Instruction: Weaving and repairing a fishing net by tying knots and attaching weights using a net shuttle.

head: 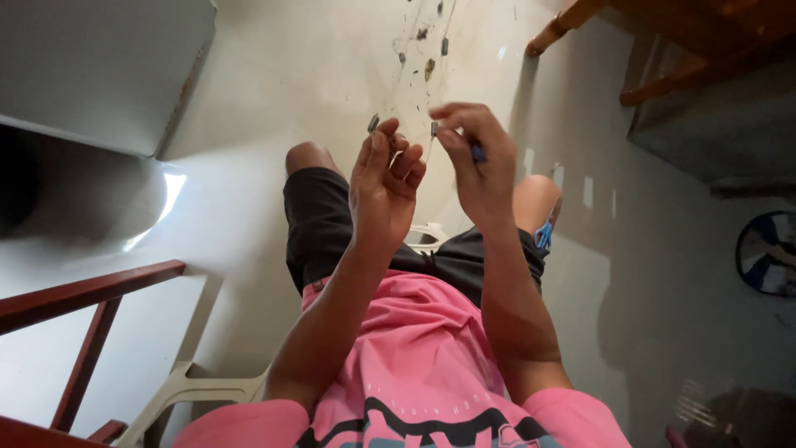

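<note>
My left hand [383,181] is raised over my lap with its fingers curled, and a small grey metal piece [373,123] sits at its fingertips. Close beside it, my right hand [474,166] pinches another small grey piece [434,128] between thumb and forefinger, with a blue object [478,153] tucked in its fingers. A thin clear line [414,75] with several small dark pieces strung along it runs from the hands away across the pale floor. I am seated, in a pink shirt and black shorts.
A white plastic chair [195,386] is under me. A red-brown wooden rail [87,290] stands at the lower left and a grey box [99,75] at the upper left. Wooden furniture legs [572,21] and a dark cabinet fill the upper right. A fan [767,253] is at the right edge.
</note>
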